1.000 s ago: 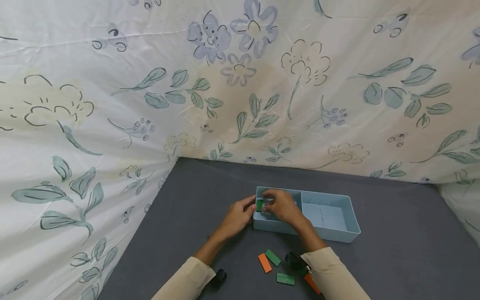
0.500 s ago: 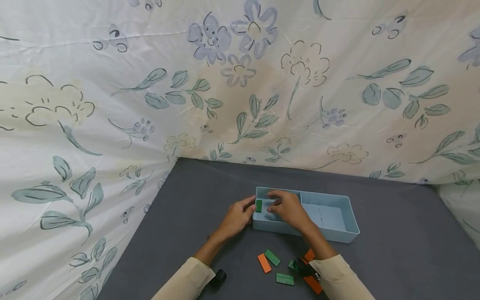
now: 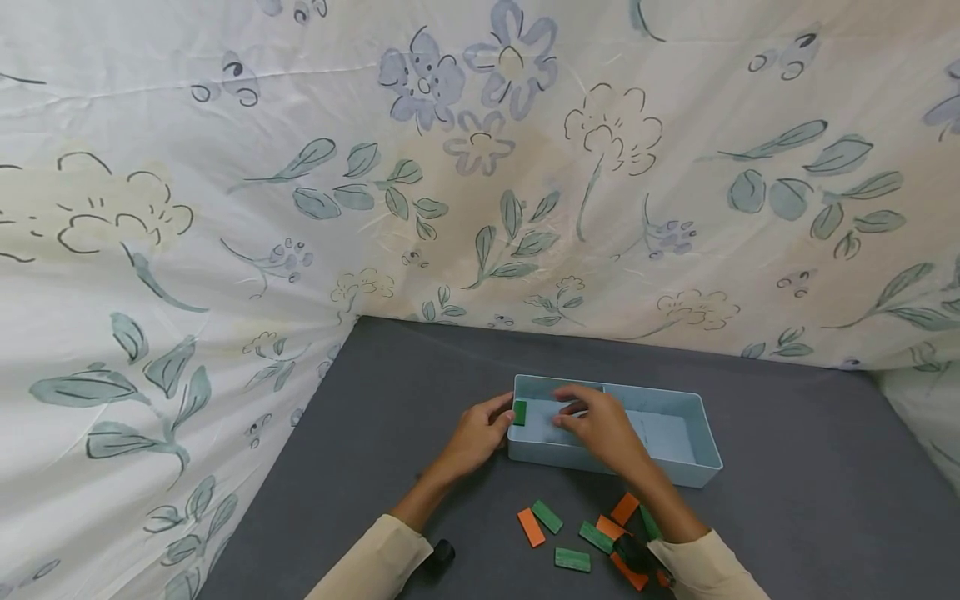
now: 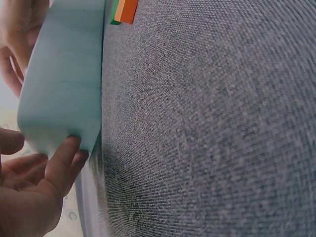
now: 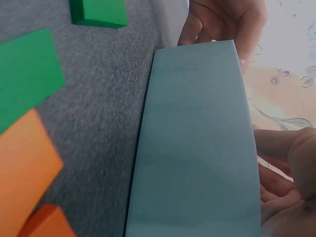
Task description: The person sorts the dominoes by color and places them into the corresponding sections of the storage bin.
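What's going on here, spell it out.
A person's left hand touches the left end of a blue divided box, and the right hand hovers over its left compartment, holding nothing visible. One green block sits inside at the left end; more green blocks and orange blocks lie on the grey table in front.

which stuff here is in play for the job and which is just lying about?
In play:
- light blue divided box, left hand touching its end
- green block inside
- right hand, above the box, holding nothing
- probably the loose green blocks and orange blocks too

Just around:
- dark grey tabletop
- floral cloth behind
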### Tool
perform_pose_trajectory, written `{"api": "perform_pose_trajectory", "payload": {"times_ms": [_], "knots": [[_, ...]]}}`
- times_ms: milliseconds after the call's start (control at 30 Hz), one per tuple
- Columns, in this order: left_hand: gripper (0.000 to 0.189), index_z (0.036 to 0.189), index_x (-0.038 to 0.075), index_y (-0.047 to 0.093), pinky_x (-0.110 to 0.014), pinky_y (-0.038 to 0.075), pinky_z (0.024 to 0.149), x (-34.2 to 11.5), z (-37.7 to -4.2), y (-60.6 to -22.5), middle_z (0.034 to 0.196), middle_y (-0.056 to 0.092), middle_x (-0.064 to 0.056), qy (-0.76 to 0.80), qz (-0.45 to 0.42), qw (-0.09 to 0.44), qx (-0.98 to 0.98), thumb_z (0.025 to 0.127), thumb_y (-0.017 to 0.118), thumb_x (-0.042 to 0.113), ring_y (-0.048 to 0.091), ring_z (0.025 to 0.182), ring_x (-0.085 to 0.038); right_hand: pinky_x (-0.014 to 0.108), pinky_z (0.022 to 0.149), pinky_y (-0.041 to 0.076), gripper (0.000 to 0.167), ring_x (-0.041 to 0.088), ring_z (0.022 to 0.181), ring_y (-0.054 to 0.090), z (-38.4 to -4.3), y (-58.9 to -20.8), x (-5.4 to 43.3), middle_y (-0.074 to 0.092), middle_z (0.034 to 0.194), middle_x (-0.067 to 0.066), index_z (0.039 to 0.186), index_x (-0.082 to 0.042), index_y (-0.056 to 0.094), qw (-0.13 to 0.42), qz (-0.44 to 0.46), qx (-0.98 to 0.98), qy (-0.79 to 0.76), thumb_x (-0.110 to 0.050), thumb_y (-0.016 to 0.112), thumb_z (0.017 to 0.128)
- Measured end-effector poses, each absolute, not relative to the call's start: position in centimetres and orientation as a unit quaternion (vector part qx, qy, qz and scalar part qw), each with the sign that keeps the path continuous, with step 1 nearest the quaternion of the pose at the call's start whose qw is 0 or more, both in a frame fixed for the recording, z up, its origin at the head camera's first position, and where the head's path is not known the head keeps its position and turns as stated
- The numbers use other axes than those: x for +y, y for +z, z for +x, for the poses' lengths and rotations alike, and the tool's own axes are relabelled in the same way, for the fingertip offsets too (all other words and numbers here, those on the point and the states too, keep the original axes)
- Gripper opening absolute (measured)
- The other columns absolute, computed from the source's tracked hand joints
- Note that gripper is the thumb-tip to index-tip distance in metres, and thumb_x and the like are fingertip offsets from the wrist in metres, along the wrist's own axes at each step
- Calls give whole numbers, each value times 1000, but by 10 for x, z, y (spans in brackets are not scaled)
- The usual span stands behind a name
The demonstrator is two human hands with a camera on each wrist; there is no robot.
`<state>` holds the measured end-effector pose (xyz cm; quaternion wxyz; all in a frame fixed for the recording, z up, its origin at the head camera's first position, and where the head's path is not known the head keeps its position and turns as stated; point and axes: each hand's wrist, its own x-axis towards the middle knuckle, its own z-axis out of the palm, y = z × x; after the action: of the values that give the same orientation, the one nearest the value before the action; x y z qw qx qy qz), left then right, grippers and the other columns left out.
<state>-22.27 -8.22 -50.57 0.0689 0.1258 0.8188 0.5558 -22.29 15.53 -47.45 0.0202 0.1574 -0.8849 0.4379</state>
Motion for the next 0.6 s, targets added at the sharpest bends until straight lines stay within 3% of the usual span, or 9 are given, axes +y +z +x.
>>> {"api": "perform_pose_trajectory", "payload": {"times_ms": [200, 533, 600], "knots": [[47, 156, 2, 51, -24, 51, 69, -82, -222, -506, 124, 68, -19, 558, 126, 68, 817, 113, 54, 21, 63, 82, -19, 46, 83, 62, 39, 31, 104, 74, -215, -473, 165, 73, 127, 18, 132, -4, 72, 44, 154, -886, 435, -6, 81, 94], [48, 156, 2, 52, -25, 52, 71, -82, -222, -505, 133, 67, -18, 557, 126, 69, 818, 113, 55, 23, 62, 84, -14, 41, 82, 62, 32, 23, 98, 75, -197, -471, 185, 76, 117, 7, 124, -12, 76, 107, 161, -892, 408, -8, 83, 93], [48, 156, 3, 51, -25, 52, 72, -82, -222, -505, 128, 68, -19, 555, 126, 69, 819, 113, 55, 23, 63, 84, -15, 40, 82, 62, 32, 22, 96, 75, -194, -470, 189, 76, 115, 6, 123, -12, 77, 119, 160, -893, 403, -7, 83, 92]]}}
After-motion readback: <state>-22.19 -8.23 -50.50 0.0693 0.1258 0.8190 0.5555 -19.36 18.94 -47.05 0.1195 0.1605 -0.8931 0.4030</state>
